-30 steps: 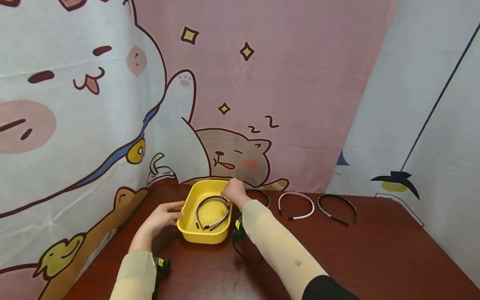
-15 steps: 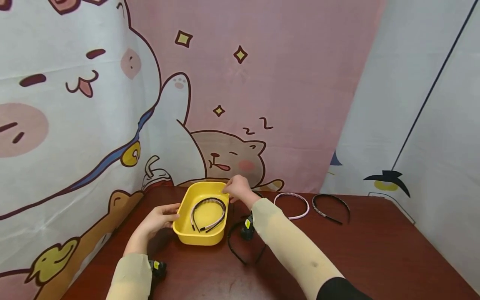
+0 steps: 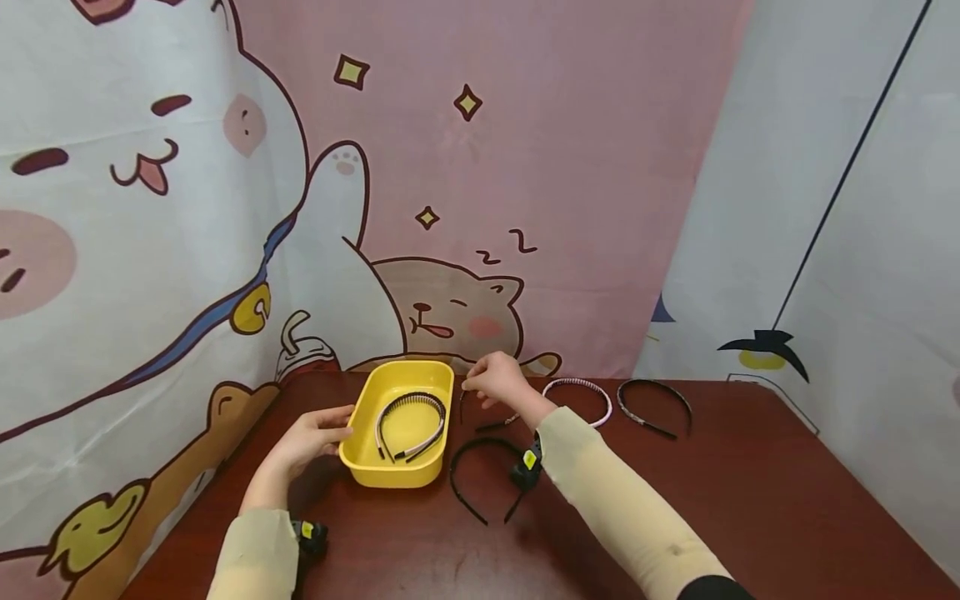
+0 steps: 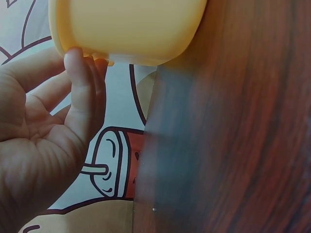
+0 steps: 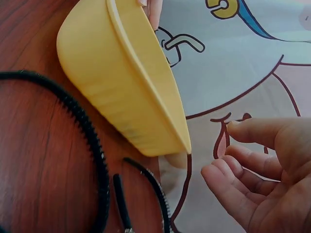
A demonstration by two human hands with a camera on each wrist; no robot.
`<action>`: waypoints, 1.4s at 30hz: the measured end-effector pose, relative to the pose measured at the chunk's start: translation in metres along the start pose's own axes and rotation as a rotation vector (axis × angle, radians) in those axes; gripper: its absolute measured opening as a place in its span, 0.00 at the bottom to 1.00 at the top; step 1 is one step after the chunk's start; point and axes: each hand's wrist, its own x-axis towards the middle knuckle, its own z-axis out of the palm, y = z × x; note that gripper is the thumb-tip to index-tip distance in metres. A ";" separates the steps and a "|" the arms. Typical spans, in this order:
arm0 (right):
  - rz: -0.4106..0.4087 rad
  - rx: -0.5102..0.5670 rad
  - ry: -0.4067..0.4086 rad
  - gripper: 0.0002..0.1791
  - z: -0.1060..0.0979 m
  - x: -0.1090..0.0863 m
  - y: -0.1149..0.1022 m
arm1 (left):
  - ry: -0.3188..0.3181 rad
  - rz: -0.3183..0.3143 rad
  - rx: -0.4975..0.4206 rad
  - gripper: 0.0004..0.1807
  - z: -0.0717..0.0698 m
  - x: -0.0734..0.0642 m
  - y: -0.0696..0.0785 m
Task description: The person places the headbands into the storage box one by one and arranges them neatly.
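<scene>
A left hand (image 3: 311, 437) is held with the wrist low and the arm reaching forward; a yellow tub (image 3: 393, 477) is gripped at its left rim by the fingers. Inside the tub, slim headbands (image 3: 408, 397) are nested together. Right of the tub, a black headband (image 3: 480, 441) is laid on the dark red counter (image 3: 735, 500), its ends towards the person. Beyond it, a right hand (image 3: 497, 379) is held above the counter, reaching forward and leftward. Its fingers are bent, a narrow gap left between thumb and fingertips; nothing is held. A partly hidden headband (image 3: 493, 425) is seen just below them. Farther right, a pink headband (image 3: 577, 382) and a dark patterned headband (image 3: 651, 425) are laid side by side.
</scene>
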 end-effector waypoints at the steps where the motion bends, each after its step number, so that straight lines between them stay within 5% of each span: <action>1: -0.001 -0.006 0.002 0.09 -0.003 -0.002 0.003 | -0.002 -0.001 -0.001 0.30 0.000 0.001 0.001; 7: 0.023 -0.009 0.034 0.10 -0.018 -0.013 0.033 | 0.001 -0.003 -0.009 0.30 0.003 0.003 0.005; 22: 0.156 0.250 -0.013 0.17 -0.012 -0.056 0.118 | -0.005 -0.001 -0.007 0.31 0.004 0.001 -0.003; 32: 0.156 0.254 -0.010 0.20 -0.006 -0.064 0.123 | -0.004 -0.001 -0.011 0.31 0.002 -0.001 -0.003; 42: 0.078 0.032 0.021 0.19 0.001 -0.068 0.121 | -0.012 -0.002 0.000 0.30 0.003 -0.002 0.002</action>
